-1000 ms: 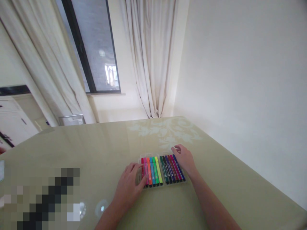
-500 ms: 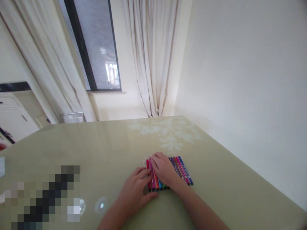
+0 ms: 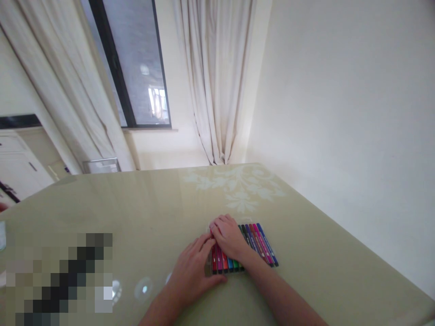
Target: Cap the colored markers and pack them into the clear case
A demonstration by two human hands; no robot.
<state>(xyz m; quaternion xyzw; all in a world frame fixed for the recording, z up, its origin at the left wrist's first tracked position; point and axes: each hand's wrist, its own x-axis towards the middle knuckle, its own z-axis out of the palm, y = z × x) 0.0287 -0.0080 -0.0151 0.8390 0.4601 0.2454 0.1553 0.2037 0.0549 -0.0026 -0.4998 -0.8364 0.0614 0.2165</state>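
A flat row of coloured markers (image 3: pixel 260 244) with dark ends lies side by side in a clear plastic case (image 3: pixel 249 220) on the table. My left hand (image 3: pixel 194 262) is bent around the left end of the case, its thumb along the near edge and its fingers at the left side by the red marker (image 3: pixel 214 260). Laid across the top of the left markers is my right hand (image 3: pixel 229 237), palm down, with fingers close together and reaching over the far left corner. It hides the middle of the row and the upper ends of several markers.
The pale green glossy table (image 3: pixel 142 213) has a white floral pattern (image 3: pixel 241 199) at its far right. A blurred-out dark object (image 3: pixel 68 276) lies at the left. Beyond are a window (image 3: pixel 139 63), curtains (image 3: pixel 217 81) and a wall (image 3: pixel 346 99).
The marker case has slid slightly right and nearer to me. My left fingers have moved up toward my right fingertips. My right hand stays over the left markers.
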